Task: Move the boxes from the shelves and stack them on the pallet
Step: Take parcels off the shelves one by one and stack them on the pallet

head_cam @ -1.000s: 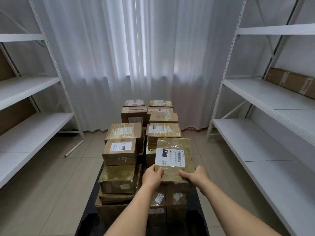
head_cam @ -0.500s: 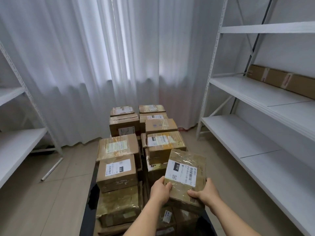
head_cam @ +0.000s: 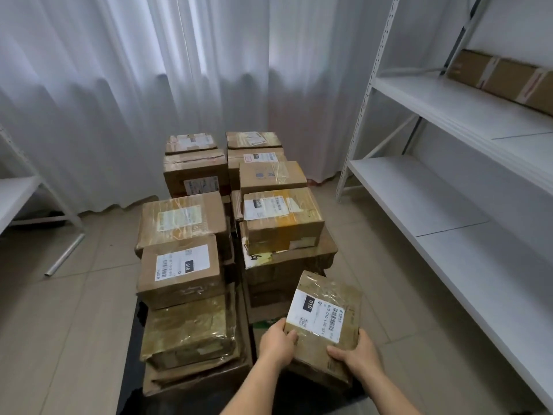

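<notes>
I hold a flat, tape-wrapped brown box (head_cam: 324, 320) with a white shipping label, tilted, at the near right of the stack. My left hand (head_cam: 276, 344) grips its near left corner and my right hand (head_cam: 354, 354) grips its near right corner. Below and ahead, several cardboard boxes (head_cam: 185, 269) are stacked in two rows on a black pallet (head_cam: 131, 366) on the floor. One long brown box (head_cam: 505, 77) lies at the back of the right shelving's upper shelf.
White metal shelving (head_cam: 434, 205) runs along the right, its lower shelves bare. A second white shelf unit (head_cam: 18, 199) shows at the left edge. White curtains hang behind the pallet. A loose metal bar (head_cam: 64, 254) lies on the tiled floor at left.
The view has swung right and down. The held box has moved right and toward me, now tilted and lower at the near right of the stack, both hands still on it.
</notes>
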